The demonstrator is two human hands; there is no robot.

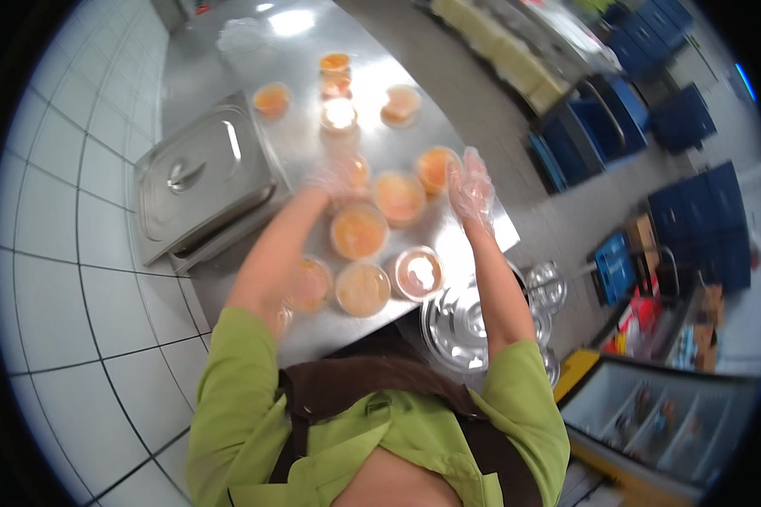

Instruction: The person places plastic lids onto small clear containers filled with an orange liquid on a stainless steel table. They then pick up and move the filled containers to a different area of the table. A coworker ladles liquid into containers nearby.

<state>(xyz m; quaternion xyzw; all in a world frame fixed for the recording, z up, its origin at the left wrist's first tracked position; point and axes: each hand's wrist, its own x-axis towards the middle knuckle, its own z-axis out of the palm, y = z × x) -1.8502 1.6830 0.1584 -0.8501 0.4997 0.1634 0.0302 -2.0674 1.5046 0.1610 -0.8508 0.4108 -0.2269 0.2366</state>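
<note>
Several round lidded tubs with orange or pinkish contents stand on a steel table [304, 136]. My left hand [339, 180], in a clear plastic glove and blurred, is at a small orange tub [358, 171]; whether it grips the tub I cannot tell. My right hand [472, 187], also gloved, has its fingers stretched out and rests against the right side of another orange tub [436, 168]. Between the hands is a tub [399, 199] with orange-pink contents. Nearer my body stand an orange tub [359, 232], a pale one [363, 289] and one with a glaring lid [419, 273].
A lidded steel food pan [203, 177] stands left by the tiled wall [57, 285]. Crumpled clear plastic [241, 35] lies at the far end. Below the table's right edge are shiny metal bowls or lids [456, 326]. A blue cart [599, 127] and a glass-topped cooler [656, 412] stand right.
</note>
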